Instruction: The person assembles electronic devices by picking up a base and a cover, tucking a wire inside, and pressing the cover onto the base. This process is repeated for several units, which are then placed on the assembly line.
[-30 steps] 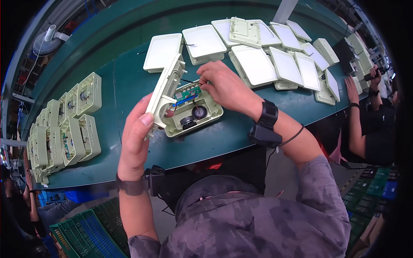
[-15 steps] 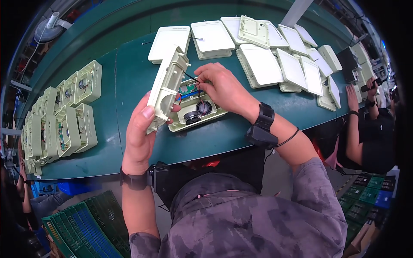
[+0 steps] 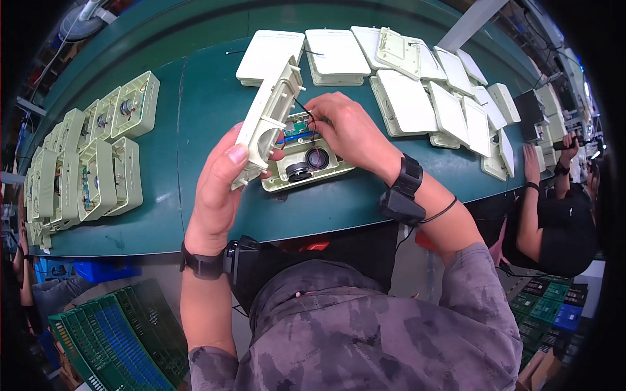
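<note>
My left hand (image 3: 218, 176) grips a cream-white plastic cover (image 3: 270, 120), tilted up on edge with its ribbed inner side facing right. Beside it on the bench lies the matching open housing (image 3: 277, 185). Inside that housing are a green circuit board (image 3: 298, 126), a blue part along the board's lower edge, and two round black speakers (image 3: 298, 171). A thin black wire (image 3: 304, 109) runs from the cover toward the board. My right hand (image 3: 352, 133) is closed in a pinch on this wire above the board; its fingertips partly hide the wire's end.
Several white-faced housings (image 3: 407, 104) lie across the back and right of the green bench (image 3: 215, 85). Open housings with parts inside (image 3: 134, 107) stand in rows at left. A grey post (image 3: 471, 25) rises behind. A co-worker's arm (image 3: 531, 195) is at right; green crates (image 3: 117, 332) sit below left.
The view has shifted slightly, so the bench things sit a little differently. My right fingers have moved closer to the board with the wire. My left hand still holds the cover tilted.
</note>
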The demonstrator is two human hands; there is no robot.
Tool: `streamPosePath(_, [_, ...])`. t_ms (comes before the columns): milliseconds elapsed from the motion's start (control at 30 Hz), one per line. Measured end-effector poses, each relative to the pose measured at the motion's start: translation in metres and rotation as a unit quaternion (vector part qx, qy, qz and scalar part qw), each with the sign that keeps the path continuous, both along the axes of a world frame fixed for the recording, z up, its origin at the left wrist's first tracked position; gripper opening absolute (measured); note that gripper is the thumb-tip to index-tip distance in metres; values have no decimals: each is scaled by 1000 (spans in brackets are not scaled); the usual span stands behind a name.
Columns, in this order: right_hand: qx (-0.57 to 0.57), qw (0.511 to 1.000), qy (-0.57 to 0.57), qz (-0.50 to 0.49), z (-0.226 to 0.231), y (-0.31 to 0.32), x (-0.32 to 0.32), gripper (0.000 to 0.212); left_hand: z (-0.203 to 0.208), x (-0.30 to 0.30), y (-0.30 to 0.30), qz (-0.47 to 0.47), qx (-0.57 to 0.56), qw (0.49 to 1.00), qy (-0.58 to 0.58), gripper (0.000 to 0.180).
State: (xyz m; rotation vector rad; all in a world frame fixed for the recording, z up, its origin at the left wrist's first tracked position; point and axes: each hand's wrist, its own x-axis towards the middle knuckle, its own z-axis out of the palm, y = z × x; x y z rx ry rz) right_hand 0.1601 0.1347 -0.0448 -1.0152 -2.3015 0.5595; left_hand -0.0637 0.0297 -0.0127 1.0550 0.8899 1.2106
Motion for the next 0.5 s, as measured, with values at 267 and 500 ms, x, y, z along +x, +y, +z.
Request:
streamPosePath(267, [11,999,19,31,-1,0,3,8,0,3,-2,15,-4,1000,0,69])
streamPosePath(500, [9,999,27,38,-2,-3,-1,9,2,1,-1,16,-16,1000,-4,68])
